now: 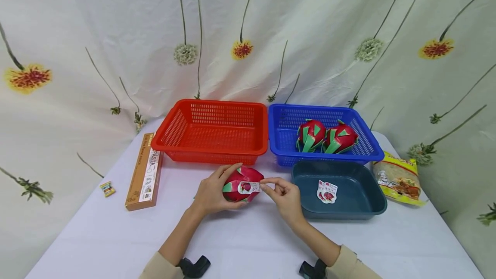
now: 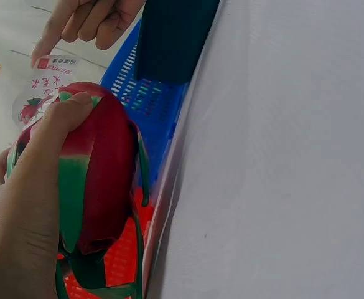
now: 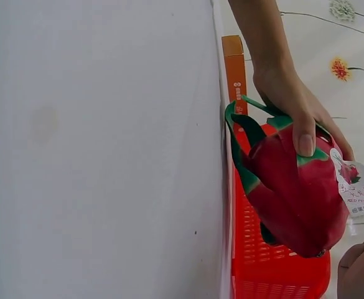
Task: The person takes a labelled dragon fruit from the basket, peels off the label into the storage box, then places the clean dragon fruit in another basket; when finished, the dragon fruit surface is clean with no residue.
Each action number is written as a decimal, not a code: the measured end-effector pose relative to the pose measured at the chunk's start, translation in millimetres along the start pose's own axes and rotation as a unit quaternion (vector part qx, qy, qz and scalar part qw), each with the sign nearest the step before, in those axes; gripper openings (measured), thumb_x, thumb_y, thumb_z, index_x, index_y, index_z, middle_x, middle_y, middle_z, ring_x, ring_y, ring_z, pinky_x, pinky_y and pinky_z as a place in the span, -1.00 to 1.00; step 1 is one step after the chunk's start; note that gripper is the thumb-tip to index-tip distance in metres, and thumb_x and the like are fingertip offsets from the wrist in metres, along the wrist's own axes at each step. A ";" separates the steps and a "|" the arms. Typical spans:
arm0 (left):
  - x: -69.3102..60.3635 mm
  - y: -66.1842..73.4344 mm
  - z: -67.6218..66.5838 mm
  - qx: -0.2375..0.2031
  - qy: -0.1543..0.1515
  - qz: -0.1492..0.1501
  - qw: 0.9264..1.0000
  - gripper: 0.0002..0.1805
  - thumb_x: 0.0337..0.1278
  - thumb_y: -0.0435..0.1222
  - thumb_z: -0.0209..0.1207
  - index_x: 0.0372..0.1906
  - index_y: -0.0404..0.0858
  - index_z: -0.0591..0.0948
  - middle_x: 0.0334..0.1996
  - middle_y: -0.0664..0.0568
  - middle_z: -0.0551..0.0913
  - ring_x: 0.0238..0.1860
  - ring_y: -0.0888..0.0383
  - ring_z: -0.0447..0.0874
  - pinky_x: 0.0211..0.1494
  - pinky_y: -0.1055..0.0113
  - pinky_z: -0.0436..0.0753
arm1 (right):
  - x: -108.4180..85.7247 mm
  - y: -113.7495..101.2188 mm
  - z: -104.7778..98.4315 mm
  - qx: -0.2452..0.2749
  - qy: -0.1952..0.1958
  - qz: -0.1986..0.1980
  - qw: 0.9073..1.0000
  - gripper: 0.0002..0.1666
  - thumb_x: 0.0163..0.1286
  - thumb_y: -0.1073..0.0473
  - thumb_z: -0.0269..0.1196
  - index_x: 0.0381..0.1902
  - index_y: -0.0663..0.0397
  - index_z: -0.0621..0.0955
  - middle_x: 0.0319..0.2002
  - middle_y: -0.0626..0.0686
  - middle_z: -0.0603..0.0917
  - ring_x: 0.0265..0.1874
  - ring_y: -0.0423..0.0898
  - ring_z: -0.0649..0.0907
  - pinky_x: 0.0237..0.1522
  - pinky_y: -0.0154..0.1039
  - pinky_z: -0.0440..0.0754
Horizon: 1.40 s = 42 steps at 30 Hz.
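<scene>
My left hand (image 1: 218, 190) grips a red dragon fruit (image 1: 234, 184) with green scales, holding it just above or on the white table. A white label sticker (image 1: 249, 187) with a fruit picture lies against the fruit's side. The thumb and forefinger of my right hand (image 1: 286, 199) pinch the label's right end. In the left wrist view part of the label (image 2: 42, 87) stands out from the fruit (image 2: 98, 180). The right wrist view shows the left thumb pressing the fruit (image 3: 300, 187), with the label (image 3: 358, 187) near its edge.
A red basket (image 1: 217, 158) stands behind the hands. Beside it, a blue basket (image 1: 283, 158) holds two dragon fruits (image 1: 327, 137). More labels (image 1: 327, 191) lie in a dark teal tub (image 1: 360, 201) at right. A pasta box (image 1: 145, 171), small packet (image 1: 107, 189) and yellow bag (image 1: 399, 178) lie around.
</scene>
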<state>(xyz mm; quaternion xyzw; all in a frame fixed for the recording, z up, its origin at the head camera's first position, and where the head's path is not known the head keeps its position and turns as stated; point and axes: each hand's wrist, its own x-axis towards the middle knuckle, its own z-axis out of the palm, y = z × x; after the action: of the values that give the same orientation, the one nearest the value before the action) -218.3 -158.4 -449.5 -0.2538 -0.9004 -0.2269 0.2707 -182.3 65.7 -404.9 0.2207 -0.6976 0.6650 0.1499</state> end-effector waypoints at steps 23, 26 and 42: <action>4.2 -3.3 10.7 -0.024 -0.024 -0.017 0.999 0.08 -0.55 0.24 0.39 0.33 0.18 0.24 0.01 0.12 0.46 -0.05 0.14 0.51 -0.26 0.20 0.65 | 12.1 -35.8 -65.9 -0.011 0.055 -0.127 0.990 -0.91 0.13 0.54 0.23 -0.37 0.40 0.60 -0.80 -0.06 0.15 -0.83 -0.24 0.10 -0.85 -0.37 -0.01; 2.2 -4.9 7.8 -0.029 -0.031 -0.016 0.999 0.06 -0.52 0.27 0.37 0.33 0.19 0.24 0.02 0.11 0.45 -0.05 0.13 0.50 -0.26 0.18 0.65 | 14.1 -54.3 -92.6 -0.083 0.040 -0.110 0.990 -0.90 0.12 0.54 0.24 -0.37 0.38 0.61 -0.79 -0.05 0.14 -0.83 -0.23 0.11 -0.86 -0.37 0.02; 1.1 -6.3 4.0 -0.030 -0.037 -0.005 0.999 0.05 -0.51 0.29 0.35 0.32 0.15 0.27 0.05 0.13 0.43 -0.04 0.14 0.50 -0.27 0.18 0.65 | 32.3 5.2 -209.5 -0.343 -0.146 0.082 0.924 -0.85 0.18 0.14 0.31 -0.36 0.12 0.67 -0.77 -0.14 0.17 -0.79 -0.25 0.16 -0.79 -0.34 0.13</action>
<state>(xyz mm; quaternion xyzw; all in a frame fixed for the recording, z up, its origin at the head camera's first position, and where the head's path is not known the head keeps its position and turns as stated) -224.2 -160.6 -453.6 -0.2660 -0.9038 -0.2454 0.2284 -230.3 270.5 -378.3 0.1929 -0.9126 0.3558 0.0581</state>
